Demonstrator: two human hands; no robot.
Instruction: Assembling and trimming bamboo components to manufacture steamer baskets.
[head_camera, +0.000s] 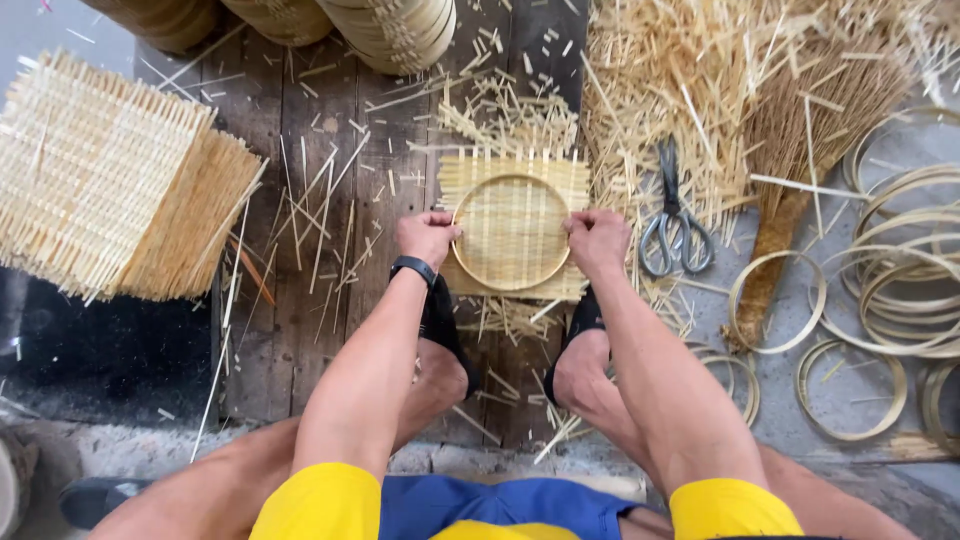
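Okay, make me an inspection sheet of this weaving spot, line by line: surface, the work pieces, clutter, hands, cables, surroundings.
Surface: dark wooden planks, grey floor at the right.
Job's things: square woven bamboo mat with a round bamboo hoop lying on it.
Clutter: loose bamboo slivers all over; scissors right of the mat; a broom.
Hands: left hand and right hand fisted against opposite sides of the hoop; black wristband on the left.
Cables: nothing seen.
Surroundings: stack of woven mats at left, empty hoops at right, stacked round rims at top.
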